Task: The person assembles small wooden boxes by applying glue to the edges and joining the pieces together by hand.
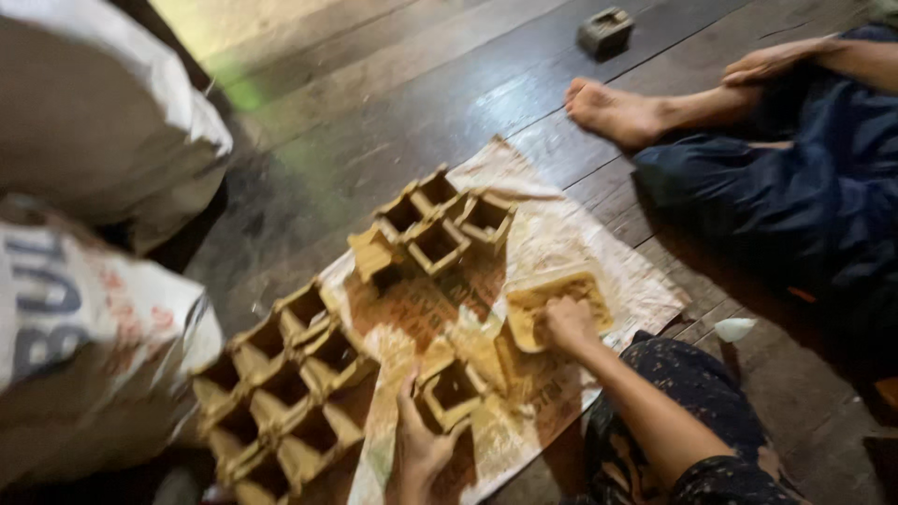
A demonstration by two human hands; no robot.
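Note:
My left hand [418, 440] rests against a small square open-topped tan cup [456, 390] standing on a stained paper sheet [561, 243]. My right hand [568, 324] presses into a shallow rectangular tan tray [533, 313] of yellowish paste on the same sheet. A cluster of several similar square cups [432, 231] stands at the sheet's far side. Another group of these cups [281, 383] sits at the lower left, partly off the sheet.
Two large white woven sacks [84, 122] [75, 346] stand at the left. Another person in dark blue clothing [814, 196] sits at the right, bare foot [613, 112] on the dark wooden floor [393, 103]. A small grey box [605, 30] lies far back. A white scrap [732, 328] lies by my knee.

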